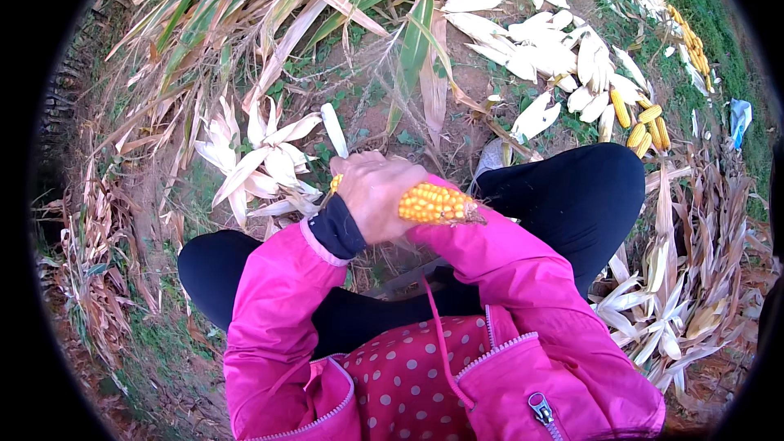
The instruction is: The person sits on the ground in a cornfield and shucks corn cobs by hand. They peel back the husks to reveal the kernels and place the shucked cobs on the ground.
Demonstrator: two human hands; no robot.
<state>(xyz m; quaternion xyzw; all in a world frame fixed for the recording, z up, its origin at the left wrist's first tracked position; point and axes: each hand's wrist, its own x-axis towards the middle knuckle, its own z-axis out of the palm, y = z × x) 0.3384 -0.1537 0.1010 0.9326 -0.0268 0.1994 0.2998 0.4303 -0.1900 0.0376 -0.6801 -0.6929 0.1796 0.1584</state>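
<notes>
My left hand (381, 193) is wrapped around a yellow ear of corn (436, 203), whose silky tip points right. A few more kernels show on the other side of the hand, near the dark cuff (337, 225). My right sleeve (465, 229) reaches in behind the ear. The right hand itself is hidden by the left hand and the corn, so its grip cannot be seen. A pale stub of husk or stalk (334, 130) sticks up just beyond the knuckles. Peeled-back husks (269, 156) lie on the soil ahead and to the left.
Unhusked pale ears (545, 49) lie heaped ahead on the right. Beside them are several bare yellow ears (649, 125), with more (692, 46) farther off. Cut corn stalks (294, 6) spread across the front. Dry husks (664, 312) pile at my right, near a blue-white plastic piece (740, 122).
</notes>
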